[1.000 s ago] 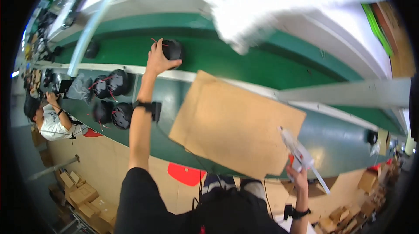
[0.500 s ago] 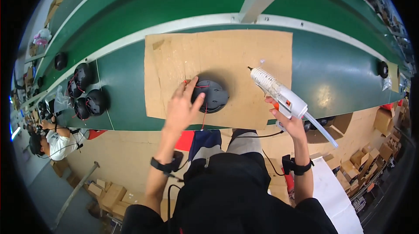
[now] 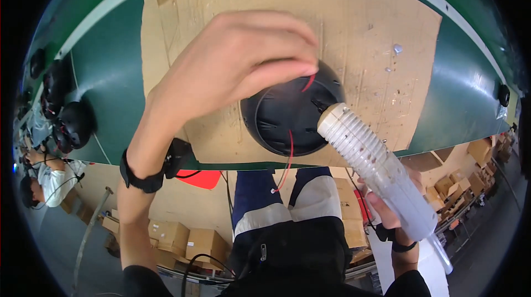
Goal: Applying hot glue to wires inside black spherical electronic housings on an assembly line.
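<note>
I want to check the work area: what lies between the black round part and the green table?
A brown cardboard sheet lies between them in the head view: the black round part rests on it, and it covers the green table.

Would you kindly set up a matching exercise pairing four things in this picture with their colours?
Things:
1. round shell
2. glue gun
3. cardboard sheet
4. loose wire

Colours:
A. brown
B. red
C. black
D. translucent white

Pairs: 1-C, 2-D, 3-A, 4-B. The left hand holds the shell; the right hand grips the gun.
</note>
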